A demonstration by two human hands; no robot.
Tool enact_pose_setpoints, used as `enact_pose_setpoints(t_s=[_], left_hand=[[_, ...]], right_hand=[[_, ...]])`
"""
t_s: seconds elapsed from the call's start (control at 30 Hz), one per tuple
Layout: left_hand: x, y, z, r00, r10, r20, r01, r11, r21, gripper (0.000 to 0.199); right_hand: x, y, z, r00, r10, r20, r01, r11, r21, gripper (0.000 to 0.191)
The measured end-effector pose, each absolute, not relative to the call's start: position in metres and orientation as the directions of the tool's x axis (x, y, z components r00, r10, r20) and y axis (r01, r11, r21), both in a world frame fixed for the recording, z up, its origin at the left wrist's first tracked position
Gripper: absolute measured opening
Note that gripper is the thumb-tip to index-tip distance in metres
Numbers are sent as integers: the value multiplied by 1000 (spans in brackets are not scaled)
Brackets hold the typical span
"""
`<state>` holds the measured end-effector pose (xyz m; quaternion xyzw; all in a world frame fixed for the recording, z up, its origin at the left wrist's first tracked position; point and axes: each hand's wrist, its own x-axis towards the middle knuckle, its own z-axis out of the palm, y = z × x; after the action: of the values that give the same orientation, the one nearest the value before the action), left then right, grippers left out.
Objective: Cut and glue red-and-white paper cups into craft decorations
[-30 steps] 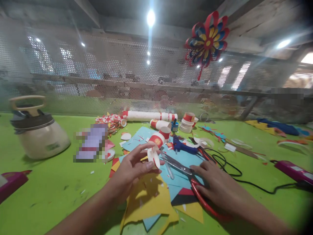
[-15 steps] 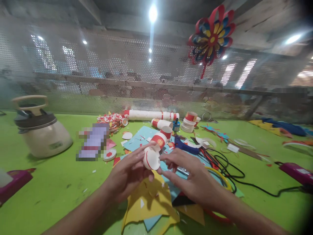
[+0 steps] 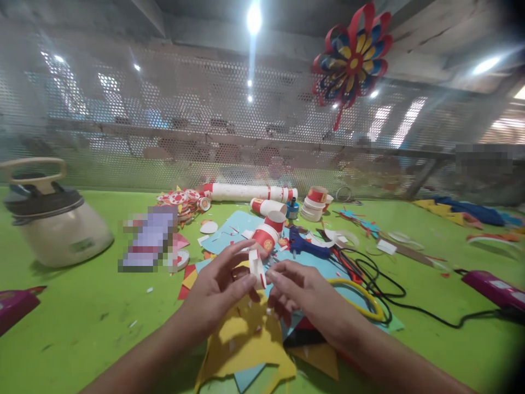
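Observation:
My left hand [image 3: 225, 279] grips a small white paper cup piece [image 3: 257, 268] between thumb and fingers. The piece is turned nearly edge-on, and a bit of red shows on its right edge. My right hand [image 3: 297, 287] is curled, with its fingertips drawn together at that edge; whether they pinch the piece or a scrap is too small to tell. Just beyond my hands lies a red-and-white paper cup [image 3: 264, 239] with a gold emblem. Yellow craft sheets [image 3: 246, 345] spread below my hands, and a blue glue gun [image 3: 309, 244] rests to the right.
Light blue sheets [image 3: 229, 232] with scraps lie behind. A black cable [image 3: 394, 298] and yellow ring [image 3: 356, 287] are on the right. A large beige jug [image 3: 61, 235] and pixelated phone-like object [image 3: 151, 238] stand left. White tubes [image 3: 241, 192] and stacked cups [image 3: 315, 203] line the back.
The cup piece has turned from showing its hollow inside to nearly edge-on. My left thumb has come round onto its front. The view has shifted slightly to the right.

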<state>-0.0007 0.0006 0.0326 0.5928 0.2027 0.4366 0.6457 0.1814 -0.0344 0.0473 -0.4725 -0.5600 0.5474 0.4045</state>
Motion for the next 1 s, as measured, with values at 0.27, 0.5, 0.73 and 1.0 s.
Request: enact_pose_setpoints(t_s=[0.27, 0.5, 0.73, 1.0], left_hand=[[4, -6, 28, 382, 833, 400, -54, -412, 910, 61], [0, -7, 29, 486, 773, 408, -88, -421, 903, 48], [4, -6, 35, 560, 799, 218, -391, 23, 920, 44], [9, -5, 34, 701, 711, 45, -365, 304, 880, 37]], right_hand=[[176, -35, 44, -354, 914, -197, -90, -243, -966, 42], [170, -37, 42, -347, 929, -130, -51, -157, -986, 39], [181, -31, 41, -89, 965, 248, 497, 259, -828, 38], [180, -38, 39, -262, 883, 390, 889, 378, -258, 28]])
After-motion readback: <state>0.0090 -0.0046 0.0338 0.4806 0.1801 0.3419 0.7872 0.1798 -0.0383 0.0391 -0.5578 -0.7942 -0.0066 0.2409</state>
